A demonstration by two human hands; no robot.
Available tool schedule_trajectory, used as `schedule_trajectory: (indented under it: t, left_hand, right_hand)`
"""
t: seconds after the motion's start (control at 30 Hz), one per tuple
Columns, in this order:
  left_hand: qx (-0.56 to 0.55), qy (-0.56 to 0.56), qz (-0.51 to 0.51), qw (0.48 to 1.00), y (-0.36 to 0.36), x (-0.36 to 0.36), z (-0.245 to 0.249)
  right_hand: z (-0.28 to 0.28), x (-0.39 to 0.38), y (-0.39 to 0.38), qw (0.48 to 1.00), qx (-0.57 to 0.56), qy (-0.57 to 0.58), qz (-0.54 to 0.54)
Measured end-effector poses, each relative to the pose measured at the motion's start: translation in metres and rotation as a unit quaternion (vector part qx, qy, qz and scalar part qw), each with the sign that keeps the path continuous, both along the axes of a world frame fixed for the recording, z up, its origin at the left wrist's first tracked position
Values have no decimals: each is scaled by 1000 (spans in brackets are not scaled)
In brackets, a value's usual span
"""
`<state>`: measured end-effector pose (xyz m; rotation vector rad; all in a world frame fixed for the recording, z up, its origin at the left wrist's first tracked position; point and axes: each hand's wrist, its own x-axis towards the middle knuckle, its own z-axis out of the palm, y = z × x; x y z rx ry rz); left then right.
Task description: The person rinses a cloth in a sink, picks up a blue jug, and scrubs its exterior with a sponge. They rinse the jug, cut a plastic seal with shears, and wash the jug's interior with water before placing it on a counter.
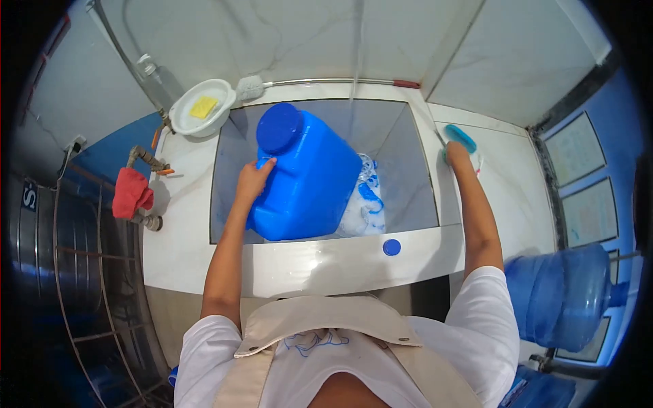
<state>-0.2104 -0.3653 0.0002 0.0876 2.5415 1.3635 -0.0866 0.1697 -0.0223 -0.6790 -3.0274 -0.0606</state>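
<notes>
Left hand (pixel 255 181) clamped on blue jerrycan (pixel 306 180), which partly hides the sink (pixel 411 173); right hand (pixel 458 155), two o'clock, obscured: I cannot tell its grip.

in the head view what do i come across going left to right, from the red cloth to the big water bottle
Red cloth, white basin, blue jug, small blue cap, right hand, big water bottle.

bright light | soft shadows on counter (pixel 428 262) | strong fisheye bend | black corners
</notes>
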Motion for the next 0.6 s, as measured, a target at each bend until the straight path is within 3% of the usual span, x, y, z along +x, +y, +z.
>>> schedule_trajectory:
  t: [0.03,0.07,0.1,0.13,0.17,0.2,0.23,0.27,0.3,0.37,0.4,0.43,0.47,0.5,0.6]
  left_hand:
    - [-13,25,-1,1000,3,-2,-1]
    - [-26,48,-6,998,8,-3,-1]
    - [-9,22,-21,999,14,0,10]
    - [-12,19,-21,1000,22,1,13]
    - [9,11,-18,1000,30,1,15]
    - [31,4,-14,999,39,-1,17]
    - [32,4,-10,999,49,-9,7]
    - [-23,102,0,994,59,-22,-14]
    - [-80,199,11,977,66,-26,-15]
    - [-103,209,-34,972,75,-29,0]
    - [-124,218,-82,964,81,-29,14]
    - [-122,218,-75,966,88,-34,23]
    - [-145,232,-144,951,94,-40,29]
    - [-168,245,-213,931,100,-41,39]
    - [-240,273,-207,908,143,-33,53]
  right_hand:
    - [16,-19,-14,1000,2,-4,7]
    - [29,-48,-34,994,16,76,74]
    - [56,-76,-73,985,-39,133,99]
    - [81,-106,-107,970,-49,147,185]
    - [110,-134,-143,950,-263,72,156]
    - [120,-157,-172,886,-435,70,143]
    - [137,-166,-193,826,-546,48,127]
    - [150,-171,-207,752,-650,24,110]
    - [150,-175,-211,750,-651,22,115]
    - [152,-181,-216,671,-740,31,31]
    - [154,-182,-213,673,-738,27,35]
    - [155,-181,-208,649,-760,21,31]
    - [154,-178,-208,622,-782,15,25]
    - [159,-174,-213,647,-761,13,28]
    - [172,-172,-213,662,-745,75,4]
